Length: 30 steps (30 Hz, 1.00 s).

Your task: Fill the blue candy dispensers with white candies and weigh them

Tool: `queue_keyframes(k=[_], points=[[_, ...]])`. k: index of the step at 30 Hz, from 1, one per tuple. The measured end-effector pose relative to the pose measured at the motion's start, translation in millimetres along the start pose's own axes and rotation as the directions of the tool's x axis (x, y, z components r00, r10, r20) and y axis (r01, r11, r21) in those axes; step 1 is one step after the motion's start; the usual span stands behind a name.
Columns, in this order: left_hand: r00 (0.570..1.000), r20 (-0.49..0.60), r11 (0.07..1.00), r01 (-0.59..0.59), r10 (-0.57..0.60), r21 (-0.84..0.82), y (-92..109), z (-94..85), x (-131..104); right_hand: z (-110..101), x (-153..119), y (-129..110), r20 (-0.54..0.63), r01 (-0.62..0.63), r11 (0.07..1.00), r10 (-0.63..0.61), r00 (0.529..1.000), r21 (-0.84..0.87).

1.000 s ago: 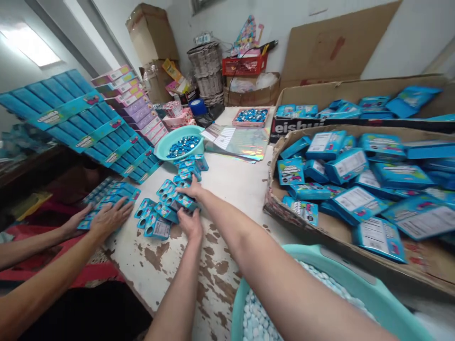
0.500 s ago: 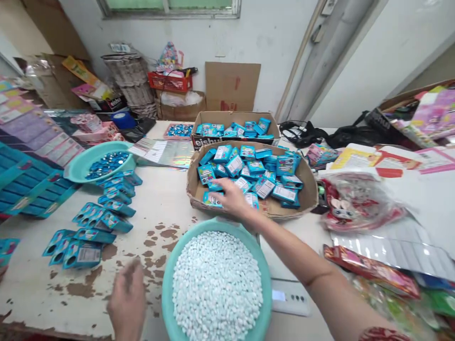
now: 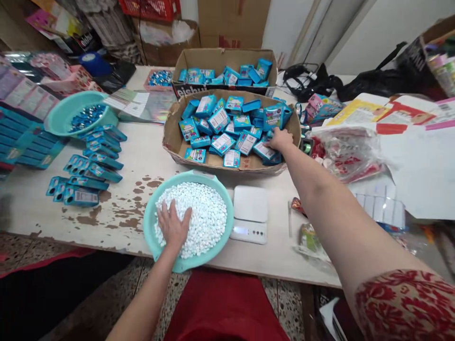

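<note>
A teal basin (image 3: 223,227) full of small white pellets (image 3: 206,213) stands near the table's front edge. My left hand (image 3: 173,222) lies on the pellets with its fingers spread. My right hand (image 3: 280,140) reaches into the right side of a cut-down cardboard box (image 3: 170,137) heaped with small blue packets (image 3: 218,120). Its fingers touch a packet there; whether they grip it is hard to make out. Just right of the basin is a white scale (image 3: 250,203) with a lit display and nothing on its plate.
Blue packets (image 3: 81,195) stand in rows at the left, before a teal bowl (image 3: 59,113) of shiny blue pieces. Behind the heaped box is another carton (image 3: 223,57) of packets. Plastic bags (image 3: 351,151) and printed card (image 3: 419,166) lie at the right.
The view has tilted down and shifted. My left hand has come from beside the basin onto the pellets. My right hand has moved from the box's left part to its right side.
</note>
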<state>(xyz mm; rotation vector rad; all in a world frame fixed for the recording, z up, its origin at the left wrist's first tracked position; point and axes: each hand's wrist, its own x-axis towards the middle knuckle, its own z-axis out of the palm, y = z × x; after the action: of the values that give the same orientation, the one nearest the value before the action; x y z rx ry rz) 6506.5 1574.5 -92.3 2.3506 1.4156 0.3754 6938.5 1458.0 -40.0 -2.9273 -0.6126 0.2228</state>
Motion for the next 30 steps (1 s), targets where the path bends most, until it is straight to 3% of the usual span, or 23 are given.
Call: queue_keyframes(k=[4, 7, 9, 11, 13, 15, 17, 21, 26, 28, 30], points=[[0.996, 0.058, 0.996, -0.062, 0.066, -0.065, 24.6, 19.2, 29.4, -8.6, -6.1, -4.3, -0.011, 0.08, 0.994, -0.081, 0.997, -0.074], [0.983, 0.151, 0.99, -0.088, 0.104, -0.106, 34.3, 14.8, 35.1, -32.7, -27.1, -4.0, -0.062, 0.109, 0.991, -0.114, 0.992, -0.073], [0.981, 0.152, 0.99, -0.11, 0.122, -0.085, 34.1, 1.8, 21.2, -52.7, -51.7, 4.1, -0.141, 0.114, 0.993, -0.119, 0.983, -0.043], [0.97, 0.138, 0.98, -0.194, 0.198, -0.042, 31.5, -11.1, -4.1, -67.0, -87.5, 19.8, -0.311, 0.142, 0.989, -0.123, 0.943, 0.039], [0.918, 0.193, 0.937, -0.348, 0.346, -0.022, 29.4, -16.9, -30.0, -68.9, -134.1, 40.1, -0.432, 0.206, 0.97, -0.132, 0.892, 0.128], [0.838, 0.259, 0.872, -0.489, 0.481, -0.036, 28.9, -14.4, -44.1, -57.3, -188.0, 58.9, -0.503, 0.336, 0.905, -0.17, 0.847, 0.26], [0.786, 0.269, 0.824, -0.563, 0.557, -0.063, 29.5, -6.8, -41.1, -37.1, -241.8, 70.3, -0.465, 0.36, 0.85, -0.159, 0.871, 0.384], [0.792, 0.228, 0.822, -0.564, 0.567, -0.085, 33.3, 12.0, -3.0, -0.5, -320.6, 67.4, -0.234, 0.152, 0.794, -0.013, 0.972, 0.588], [0.809, 0.208, 0.822, -0.568, 0.549, 0.038, 37.0, 25.2, 29.4, 15.0, -360.1, 54.2, -0.117, -0.068, 0.722, 0.203, 0.972, 0.688], [0.803, 0.224, 0.811, -0.58, 0.552, 0.08, 34.9, 25.5, 30.6, 23.4, -370.6, 53.1, -0.125, -0.138, 0.716, 0.301, 0.945, 0.685], [0.801, 0.243, 0.811, -0.579, 0.547, 0.083, 30.9, 24.4, 28.5, 37.6, -381.2, 52.6, -0.193, -0.208, 0.737, 0.418, 0.888, 0.643]])
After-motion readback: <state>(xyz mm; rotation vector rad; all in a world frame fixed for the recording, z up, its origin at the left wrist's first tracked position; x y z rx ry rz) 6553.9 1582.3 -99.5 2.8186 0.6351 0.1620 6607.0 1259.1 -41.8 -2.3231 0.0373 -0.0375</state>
